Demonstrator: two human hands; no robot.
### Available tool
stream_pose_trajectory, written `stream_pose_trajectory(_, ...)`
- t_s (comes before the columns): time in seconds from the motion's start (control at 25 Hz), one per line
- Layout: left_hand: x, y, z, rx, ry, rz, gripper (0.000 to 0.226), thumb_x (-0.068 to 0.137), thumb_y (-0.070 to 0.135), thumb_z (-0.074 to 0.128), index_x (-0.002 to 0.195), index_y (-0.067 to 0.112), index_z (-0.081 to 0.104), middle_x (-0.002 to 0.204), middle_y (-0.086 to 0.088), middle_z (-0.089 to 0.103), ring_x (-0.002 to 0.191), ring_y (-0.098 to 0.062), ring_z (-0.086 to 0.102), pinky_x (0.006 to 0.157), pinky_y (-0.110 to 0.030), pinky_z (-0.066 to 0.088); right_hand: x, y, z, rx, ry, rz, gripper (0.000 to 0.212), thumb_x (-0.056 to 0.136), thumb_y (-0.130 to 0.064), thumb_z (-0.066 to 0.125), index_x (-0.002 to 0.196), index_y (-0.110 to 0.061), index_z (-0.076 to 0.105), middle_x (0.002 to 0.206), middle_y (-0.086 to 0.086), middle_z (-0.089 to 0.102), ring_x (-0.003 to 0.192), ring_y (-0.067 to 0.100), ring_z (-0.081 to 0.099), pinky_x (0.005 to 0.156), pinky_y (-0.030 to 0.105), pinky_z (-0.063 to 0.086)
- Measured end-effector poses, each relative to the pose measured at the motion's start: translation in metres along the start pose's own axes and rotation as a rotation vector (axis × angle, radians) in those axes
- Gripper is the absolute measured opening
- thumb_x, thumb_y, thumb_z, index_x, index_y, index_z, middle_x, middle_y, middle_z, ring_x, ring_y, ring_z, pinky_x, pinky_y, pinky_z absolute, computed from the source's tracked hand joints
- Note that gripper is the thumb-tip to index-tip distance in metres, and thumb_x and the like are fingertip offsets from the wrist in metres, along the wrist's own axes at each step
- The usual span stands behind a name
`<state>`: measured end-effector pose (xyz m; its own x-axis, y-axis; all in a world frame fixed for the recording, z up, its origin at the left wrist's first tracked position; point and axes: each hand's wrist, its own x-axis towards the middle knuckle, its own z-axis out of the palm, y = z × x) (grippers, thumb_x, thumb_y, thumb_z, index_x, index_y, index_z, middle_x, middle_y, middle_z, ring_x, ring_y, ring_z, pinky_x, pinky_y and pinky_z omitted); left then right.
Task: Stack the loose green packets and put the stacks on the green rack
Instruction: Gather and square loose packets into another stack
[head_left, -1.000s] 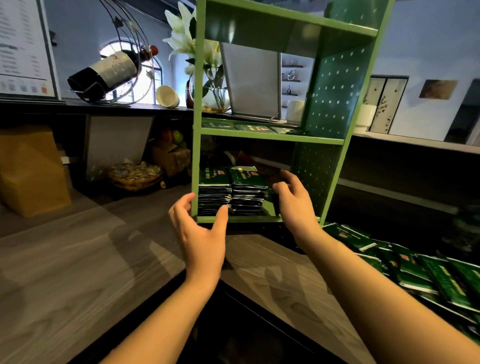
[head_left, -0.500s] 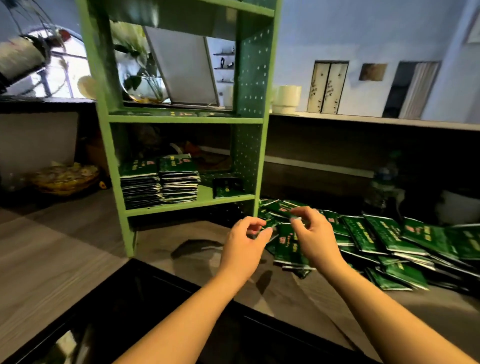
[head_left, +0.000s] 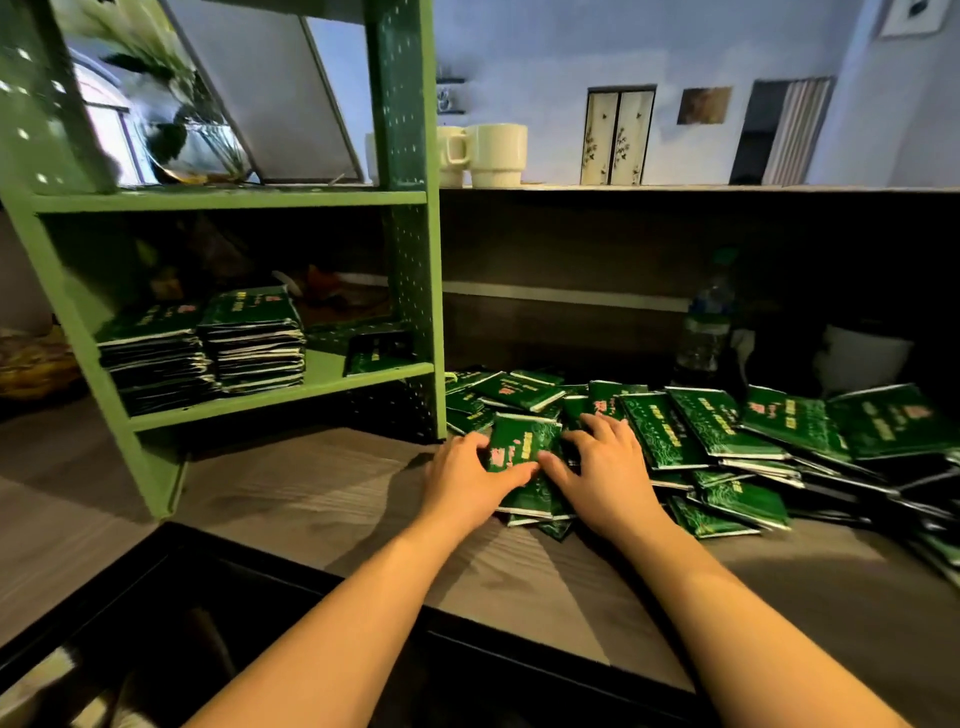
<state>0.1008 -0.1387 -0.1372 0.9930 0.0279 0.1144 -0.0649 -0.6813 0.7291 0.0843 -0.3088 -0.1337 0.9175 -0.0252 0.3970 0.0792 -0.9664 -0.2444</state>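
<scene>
1. the left hand (head_left: 464, 480) and right hand (head_left: 601, 470) lay on the near end of the loose packets (head_left: 717, 431), spread over the counter (head_left: 311, 483) right of the rack (head_left: 410, 291).
2. both hands had curled fingers round one packet (head_left: 522, 449), gripping it from either side.
3. two stacks (head_left: 208, 348) stood side by side on the rack's bottom shelf, a single packet (head_left: 376, 353) lying to their right.

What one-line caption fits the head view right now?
Both hands, left and right, gather a packet from the loose pile beside the green rack.
</scene>
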Motion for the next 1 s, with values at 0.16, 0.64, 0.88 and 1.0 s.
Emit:
stream_pose_trajectory(0.16,0.001,-0.007,-0.003,-0.283,-0.023,0.018,0.039,0.079,0.036,0.082,0.108,0.021,0.059,0.103,0.005,0.066,0.093,-0.007,0.062,0.088,-0.032,0.051,-0.002,0.003,-0.006,0.134,0.008,0.009,0.052,0.095,-0.053,0.049,0.128,-0.014,0.064,0.149,0.013,0.042,0.143,0.027,0.024,0.119,0.038,0.015)
stream_pose_trajectory(0.64,-0.003,-0.005,-0.011,-0.817,0.077,-0.001,0.021,0.093,0.010,0.069,0.109,0.024,0.064,0.112,0.000,0.073,0.103,-0.015,0.070,0.088,-0.031,0.055,-0.009,0.003,-0.020,0.758,0.118,0.099,0.013,0.090,-0.025,0.069,0.089,-0.014,0.062,0.088,0.000,0.066,0.086,0.013,0.057,0.075,0.027,0.042)
stream_pose_trajectory(0.88,-0.002,-0.005,-0.013,-0.865,0.120,-0.057,0.018,0.102,0.012,0.055,0.119,0.016,0.058,0.116,-0.009,0.068,0.088,-0.025,0.071,0.048,-0.029,0.056,-0.008,0.001,-0.027,1.296,0.185,0.325,0.014,0.093,-0.006,0.062,0.100,-0.018,0.059,0.088,0.003,0.074,0.080,0.018,0.071,0.080,0.037,0.057)
stream_pose_trajectory(1.0,-0.006,-0.002,-0.012,-0.980,-0.042,-0.045,0.029,0.102,0.025,0.057,0.130,0.017,0.057,0.125,-0.008,0.066,0.099,-0.028,0.070,0.049,-0.031,0.057,-0.008,-0.004,-0.022,1.407,0.102,0.370,0.017,0.093,-0.004,0.059,0.109,-0.012,0.056,0.089,0.008,0.075,0.079,0.022,0.072,0.077,0.042,0.059)
